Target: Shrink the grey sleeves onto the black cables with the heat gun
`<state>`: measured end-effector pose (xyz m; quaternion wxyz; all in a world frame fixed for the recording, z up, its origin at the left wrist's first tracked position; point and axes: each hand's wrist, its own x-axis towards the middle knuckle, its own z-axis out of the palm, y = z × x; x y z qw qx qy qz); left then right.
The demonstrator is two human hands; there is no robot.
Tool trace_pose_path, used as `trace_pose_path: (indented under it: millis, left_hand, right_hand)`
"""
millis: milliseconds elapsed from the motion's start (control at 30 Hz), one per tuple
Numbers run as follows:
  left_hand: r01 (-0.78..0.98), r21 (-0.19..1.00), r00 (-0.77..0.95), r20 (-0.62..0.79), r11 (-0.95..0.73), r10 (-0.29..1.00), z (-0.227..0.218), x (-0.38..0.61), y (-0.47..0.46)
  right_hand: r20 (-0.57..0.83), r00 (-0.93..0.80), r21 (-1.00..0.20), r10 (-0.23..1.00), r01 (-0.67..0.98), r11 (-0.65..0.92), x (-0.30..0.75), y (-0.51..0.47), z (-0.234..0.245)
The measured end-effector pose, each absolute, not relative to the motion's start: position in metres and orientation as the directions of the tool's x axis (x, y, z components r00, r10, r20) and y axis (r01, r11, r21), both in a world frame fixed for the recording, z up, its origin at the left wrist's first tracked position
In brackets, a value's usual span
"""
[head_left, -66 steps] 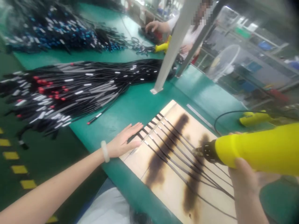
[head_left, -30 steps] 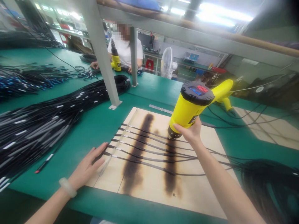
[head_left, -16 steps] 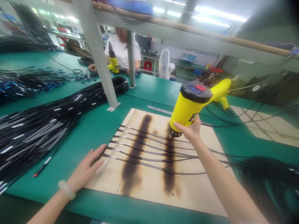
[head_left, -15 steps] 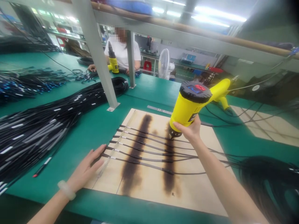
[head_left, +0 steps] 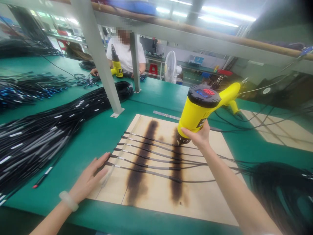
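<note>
My right hand grips the body of a yellow heat gun, its nozzle pointing down over the cables. Several black cables lie side by side across a wooden board. Two dark scorched bands cross the board beneath them. White labels show near the cables' left ends. At those ends, my left hand lies with fingers stretched out along the board's left edge, its fingertips at the lower cable ends. Whether they press on the cables I cannot tell.
A large bundle of black cables covers the left side of the green table. Coiled cable sits at right. A grey post rises beyond the board, near a steel ruler. Across the table a person sits by another heat gun.
The view has shifted very slightly. Both hands, the heat gun and the cables keep nearly the same places.
</note>
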<state>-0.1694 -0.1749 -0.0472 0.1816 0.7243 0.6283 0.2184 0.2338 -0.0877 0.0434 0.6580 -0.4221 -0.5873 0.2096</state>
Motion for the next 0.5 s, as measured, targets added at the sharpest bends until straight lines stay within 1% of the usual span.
trace_pose_path:
  millis: [67,133,400,500]
  left_hand:
    - [0.816,0.569,0.094,0.043,-0.102,0.995,-0.0461,-0.169,-0.1749]
    - [0.812,0.576,0.085,0.038,-0.091,0.996,-0.0447,-0.1684,-0.1751]
    - [0.799,0.583,0.124,0.081,-0.148,0.989,-0.0487,-0.1697,-0.1741]
    - [0.802,0.576,0.128,0.089,-0.156,0.988,-0.0533,-0.1724,-0.1742]
  right_hand:
    - [0.594,0.231,-0.803,0.77,0.228,0.551,0.2341,-0.0872,0.042]
    - [0.591,0.229,-0.805,0.773,0.221,0.55,0.2343,-0.0871,0.0406]
    - [0.589,0.218,-0.807,0.778,0.215,0.55,0.2348,-0.089,0.0407]
    - [0.592,0.243,-0.804,0.768,0.235,0.546,0.2357,-0.0883,0.0391]
